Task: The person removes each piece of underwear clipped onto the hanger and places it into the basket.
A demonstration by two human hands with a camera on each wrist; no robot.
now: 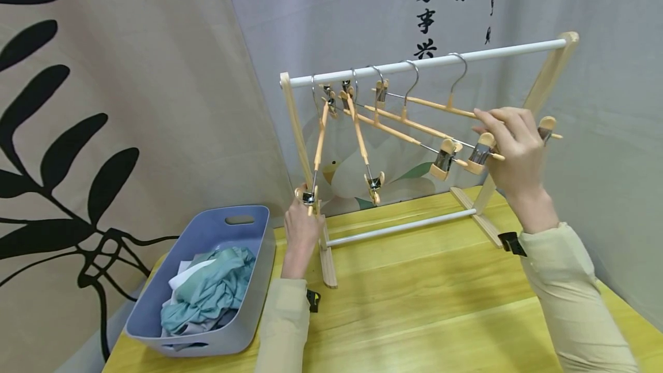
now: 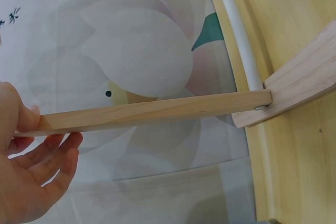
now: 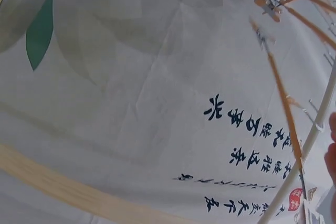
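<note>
A small clothes rack with a white top rail (image 1: 497, 52) and wooden uprights stands on the table. My left hand (image 1: 302, 223) holds the left upright (image 2: 157, 109) between thumb and fingers in the left wrist view. Several wooden clip hangers (image 1: 414, 125) with metal hooks hang from the rail, bunched toward the left. My right hand (image 1: 518, 143) is beside the rightmost hanger (image 3: 283, 98), covering part of its bar in the head view. In the right wrist view only fingertips show at the right edge, apart from that bar; whether they touch it elsewhere is hidden.
A blue-grey plastic basket (image 1: 261, 281) of crumpled teal, white and dark cloth sits left of the rack on the yellow wooden table (image 1: 414, 304). A printed curtain (image 1: 362, 10) hangs close behind. The rack's lower white bar (image 1: 404, 227) spans its feet.
</note>
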